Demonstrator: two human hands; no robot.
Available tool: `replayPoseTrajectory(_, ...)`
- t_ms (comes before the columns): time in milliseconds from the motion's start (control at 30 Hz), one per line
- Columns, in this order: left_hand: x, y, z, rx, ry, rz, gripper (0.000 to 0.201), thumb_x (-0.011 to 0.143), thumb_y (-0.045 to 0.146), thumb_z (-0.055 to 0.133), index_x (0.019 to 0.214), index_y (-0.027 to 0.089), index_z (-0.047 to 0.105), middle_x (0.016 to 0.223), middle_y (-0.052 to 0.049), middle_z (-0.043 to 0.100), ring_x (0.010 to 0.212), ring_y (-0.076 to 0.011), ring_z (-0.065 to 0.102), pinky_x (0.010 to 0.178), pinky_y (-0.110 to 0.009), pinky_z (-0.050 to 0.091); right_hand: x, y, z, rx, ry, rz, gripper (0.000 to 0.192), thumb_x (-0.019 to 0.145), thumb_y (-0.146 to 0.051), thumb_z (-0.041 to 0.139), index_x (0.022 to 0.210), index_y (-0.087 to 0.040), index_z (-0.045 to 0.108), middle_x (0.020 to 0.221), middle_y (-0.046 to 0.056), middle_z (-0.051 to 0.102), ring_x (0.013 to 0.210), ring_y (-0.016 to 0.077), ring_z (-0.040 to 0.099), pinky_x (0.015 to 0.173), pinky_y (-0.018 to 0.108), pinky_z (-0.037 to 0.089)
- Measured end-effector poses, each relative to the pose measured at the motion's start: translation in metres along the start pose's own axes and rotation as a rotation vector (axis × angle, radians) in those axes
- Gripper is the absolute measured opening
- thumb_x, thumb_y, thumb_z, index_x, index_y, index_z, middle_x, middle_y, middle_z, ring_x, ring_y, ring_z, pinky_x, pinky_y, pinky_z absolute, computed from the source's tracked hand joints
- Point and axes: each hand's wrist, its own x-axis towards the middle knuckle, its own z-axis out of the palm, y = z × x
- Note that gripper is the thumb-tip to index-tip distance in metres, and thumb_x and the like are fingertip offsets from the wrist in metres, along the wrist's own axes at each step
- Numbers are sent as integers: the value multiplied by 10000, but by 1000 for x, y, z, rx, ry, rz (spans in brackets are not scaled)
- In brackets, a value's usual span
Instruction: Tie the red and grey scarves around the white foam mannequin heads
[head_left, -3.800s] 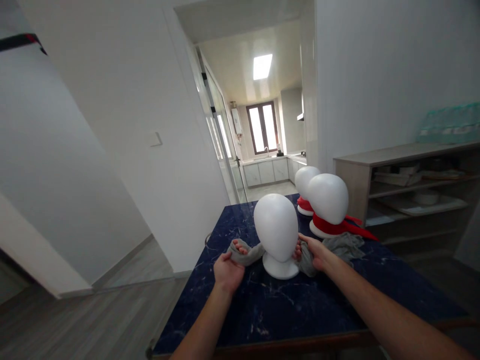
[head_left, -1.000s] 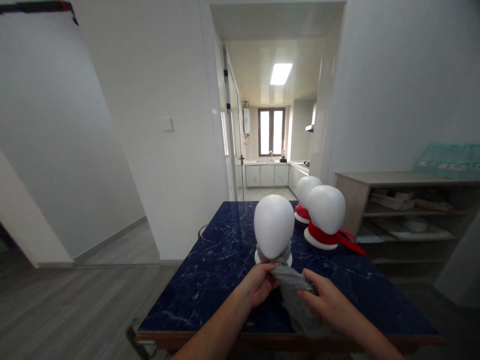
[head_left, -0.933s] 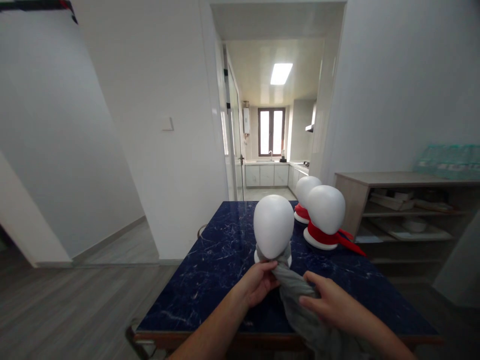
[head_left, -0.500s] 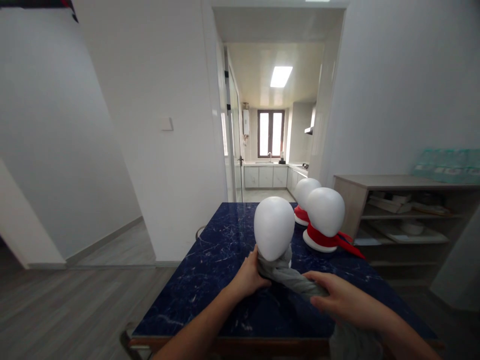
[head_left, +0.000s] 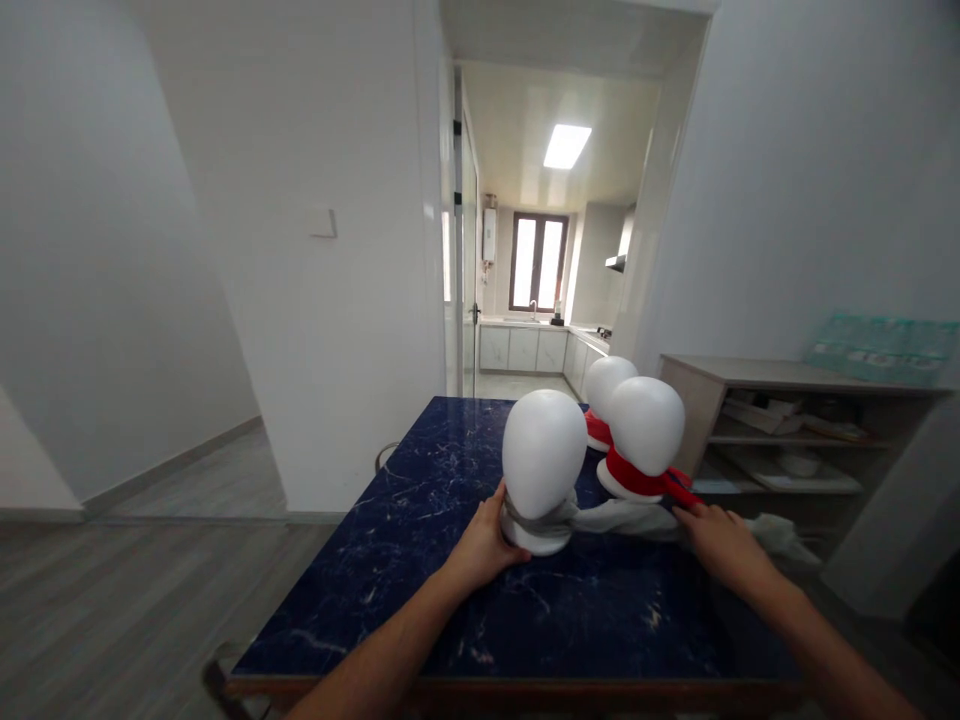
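Observation:
A white foam mannequin head (head_left: 544,452) stands on the dark blue marble table (head_left: 420,500) with a grey scarf (head_left: 626,516) wound tightly round its neck. My left hand (head_left: 484,540) presses against the left side of the head's base and the scarf there. My right hand (head_left: 718,545) grips the scarf's long end, stretched out to the right and taut. The rest of the scarf trails past my right hand toward the table's right edge.
Two more white mannequin heads (head_left: 645,425) with red scarves (head_left: 637,478) stand just behind, to the right. A wooden shelf unit (head_left: 787,420) stands along the right wall. A doorway beyond the table opens onto a kitchen (head_left: 536,300).
My right hand has pulled the scarf's end from in front of the head out to the right, drawing it tight. My left hand stays at the neck.

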Motion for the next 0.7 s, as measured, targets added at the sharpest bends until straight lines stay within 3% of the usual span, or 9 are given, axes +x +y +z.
replayPoseTrajectory(33, 0, -3, 1, 63, -5, 17, 1262, 486, 210, 995, 1603, 240, 409, 1502, -163, 566, 1419, -406, 489, 1225, -550, 325, 0, -22, 11, 19, 33, -22, 582, 837, -88, 588, 1412, -141, 661, 1373, 256, 668, 1268, 397, 637, 1104, 586, 411)
replayPoseTrajectory(100, 0, -8, 2, 140, -12, 44, 1240, 515, 231, 990, 1607, 238, 402, 1503, -165, 561, 1405, -397, 503, 1219, -541, 346, 2, -74, 29, 242, 71, -162, 756, 798, -136, 643, 1542, -101, 516, 1549, 254, 529, 1417, 370, 533, 1189, 524, 387)
replayPoseTrajectory(167, 0, -9, 2, 176, -15, 70, 1207, 533, 232, 981, 1599, 235, 414, 1508, -165, 555, 1403, -392, 505, 1218, -532, 358, 11, -127, 40, 554, 123, -218, 875, 830, -347, 718, 1615, -137, 392, 1613, 209, 469, 1482, 354, 468, 1206, 521, 398)
replayPoseTrajectory(233, 0, -9, 2, 195, -16, 87, 1190, 543, 221, 972, 1596, 239, 417, 1511, -164, 549, 1404, -391, 504, 1213, -531, 369, 26, -171, 44, 804, 176, -176, 989, 728, -471, 842, 1571, -159, 429, 1535, 198, 559, 1407, 371, 544, 1158, 538, 456)
replayPoseTrajectory(333, 0, -7, 0, 211, -36, 84, 1176, 572, 225, 959, 1609, 252, 404, 1492, -157, 554, 1389, -378, 516, 1211, -529, 377, 49, -210, 48, 1037, 216, -155, 921, 623, -493, 917, 1408, -181, 551, 1359, 165, 689, 1230, 347, 663, 1053, 505, 543)
replayPoseTrajectory(500, -2, 2, -7, 239, -116, 98, 1078, 678, 360, 936, 1617, 246, 419, 1436, -155, 593, 1346, -359, 554, 1200, -514, 397, 51, -216, 52, 1090, 373, -118, 851, 619, -476, 924, 1341, -179, 585, 1323, 185, 699, 1191, 350, 677, 1033, 499, 555)
replayPoseTrajectory(600, -5, 7, -10, 267, -202, 149, 866, 840, 492, 816, 1603, 301, 454, 1549, -143, 536, 1453, -364, 473, 1247, -544, 328, 33, -192, 50, 1083, 386, -178, 750, 656, -448, 905, 1297, -177, 625, 1304, 183, 715, 1185, 351, 683, 1051, 507, 550)
replayPoseTrajectory(700, -8, 11, -11, 253, -252, 164, 726, 965, 496, 671, 1624, 336, 412, 1624, -103, 484, 1520, -329, 410, 1277, -537, 282, 11, -152, 50, 1085, 380, -199, 637, 677, -443, 883, 1226, -194, 678, 1270, 165, 743, 1174, 361, 693, 1049, 524, 557)
